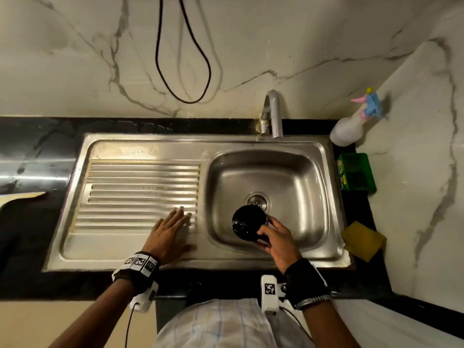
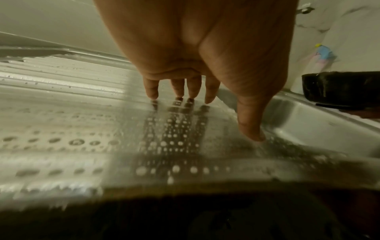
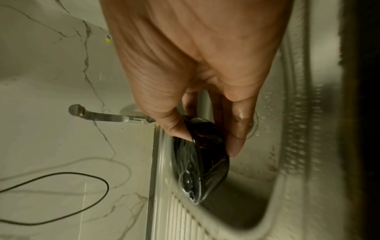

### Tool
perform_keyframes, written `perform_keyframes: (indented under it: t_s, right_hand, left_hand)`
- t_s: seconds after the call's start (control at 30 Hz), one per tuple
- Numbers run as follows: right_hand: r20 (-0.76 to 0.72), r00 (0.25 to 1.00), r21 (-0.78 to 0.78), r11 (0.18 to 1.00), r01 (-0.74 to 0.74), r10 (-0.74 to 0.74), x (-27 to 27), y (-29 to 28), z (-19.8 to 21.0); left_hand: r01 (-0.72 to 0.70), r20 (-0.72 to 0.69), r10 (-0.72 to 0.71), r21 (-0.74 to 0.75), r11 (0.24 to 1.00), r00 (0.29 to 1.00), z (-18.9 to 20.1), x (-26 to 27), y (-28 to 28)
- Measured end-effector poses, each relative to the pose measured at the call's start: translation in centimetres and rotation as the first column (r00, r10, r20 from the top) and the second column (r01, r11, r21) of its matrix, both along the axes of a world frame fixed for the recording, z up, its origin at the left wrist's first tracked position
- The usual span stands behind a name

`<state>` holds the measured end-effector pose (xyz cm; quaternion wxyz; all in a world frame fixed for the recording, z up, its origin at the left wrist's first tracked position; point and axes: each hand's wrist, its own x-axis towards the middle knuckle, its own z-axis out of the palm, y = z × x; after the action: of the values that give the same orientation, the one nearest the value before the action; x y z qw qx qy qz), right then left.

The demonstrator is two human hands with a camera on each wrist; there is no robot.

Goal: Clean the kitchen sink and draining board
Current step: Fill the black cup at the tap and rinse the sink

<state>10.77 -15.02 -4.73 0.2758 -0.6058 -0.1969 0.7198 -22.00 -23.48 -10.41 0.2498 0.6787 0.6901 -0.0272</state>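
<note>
A steel sink basin (image 1: 296, 177) with a drain (image 1: 258, 200) lies right of a ribbed draining board (image 1: 140, 192). My right hand (image 1: 272, 234) grips a black bowl (image 1: 247, 223) by its rim, thumb inside, and holds it over the basin near the drain. The right wrist view shows the black bowl (image 3: 202, 162) wet, with water in it. My left hand (image 1: 173, 227) lies flat, fingers straight, on the wet draining board (image 2: 61, 123) beside the basin's left edge. The fingertips (image 2: 153, 95) touch the steel.
A tap (image 1: 273, 114) stands behind the basin. On the right counter are a spray bottle (image 1: 351, 126), a green box (image 1: 355, 172) and a yellow sponge (image 1: 362, 239). A black cable (image 1: 183, 61) hangs on the marble wall. Black counter (image 1: 37, 151) surrounds the sink.
</note>
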Motion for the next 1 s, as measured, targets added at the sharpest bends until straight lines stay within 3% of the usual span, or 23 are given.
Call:
perform_keyframes:
  t_s: [0.2, 0.3, 0.43, 0.73, 0.87, 1.0]
  right_hand:
    - [0.076, 0.99, -0.101, 0.989, -0.11, 0.118, -1.6, -6.6, 0.0]
    - [0.085, 0.987, -0.136, 0.983, -0.123, 0.135, -3.3, -7.6, 0.3]
    - [0.1, 0.989, -0.17, 0.981, -0.093, 0.111, -6.6, -6.8, -0.1]
    - [0.038, 0.995, 0.014, 0.996, 0.092, -0.093, -12.2, -2.4, 0.8]
    - [0.071, 0.995, 0.011, 0.998, 0.062, -0.063, -12.3, -1.9, 1.3]
    - [0.093, 0.996, -0.09, 0.996, -0.007, 0.015, -12.5, -1.3, 0.9]
  left_hand:
    - [0.062, -0.119, -0.062, 0.0, 0.998, 0.991, -0.5, -0.1, 0.2]
    - [0.105, -0.105, -0.104, 0.004, 0.994, 0.989, 0.0, -0.3, 0.8]
    - [0.095, -0.051, -0.095, -0.012, 0.995, 0.994, 0.4, -0.5, 1.3]
    - [0.15, -0.12, -0.159, -0.08, 0.985, 0.98, 0.7, -2.4, 3.7]
    - [0.148, -0.137, -0.157, -0.074, 0.986, 0.978, 1.0, -3.6, 5.5]
    - [0.123, -0.154, -0.139, -0.109, 0.986, 0.978, 1.0, -4.4, 7.6]
